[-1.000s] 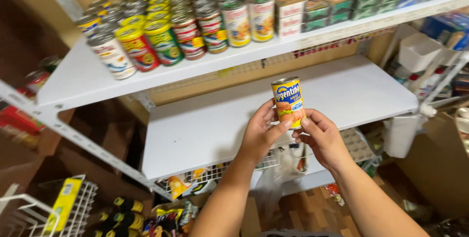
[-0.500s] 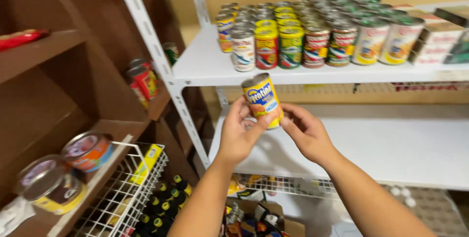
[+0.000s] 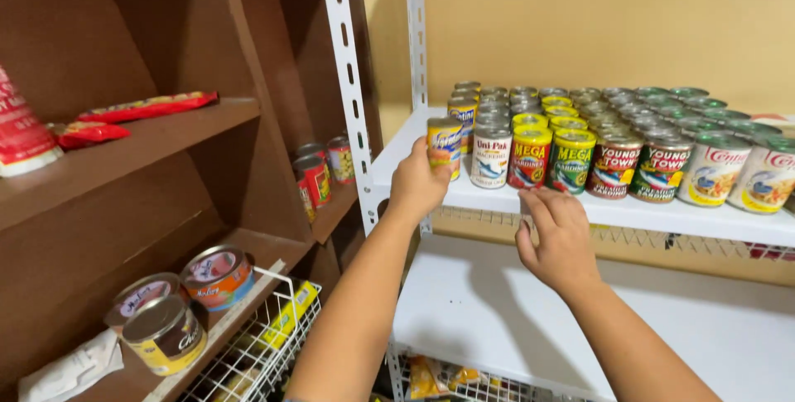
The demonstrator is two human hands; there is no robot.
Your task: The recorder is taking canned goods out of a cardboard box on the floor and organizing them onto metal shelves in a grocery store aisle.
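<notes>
My left hand (image 3: 416, 180) grips a yellow-and-blue labelled tin can (image 3: 444, 147) and holds it upright at the front left corner of the white metal shelf (image 3: 662, 213). The can stands just left of a white-labelled can (image 3: 491, 156) in the front row. My right hand (image 3: 558, 236) is empty, its fingers spread, hovering just below the shelf's front edge under the red and green labelled cans (image 3: 551, 159). Several rows of tin cans fill that shelf toward the right.
A brown wooden shelving unit (image 3: 166, 133) stands to the left with red packets (image 3: 147, 106), small red cans (image 3: 315, 177) and round flat tins (image 3: 178, 307). A white wire basket (image 3: 265, 344) sits below. A lower white shelf (image 3: 704, 327) lies under my right hand.
My left hand has carried the can up and left to the shelf's corner. My right hand has let go of it and dropped below the shelf edge. The view has swung left.
</notes>
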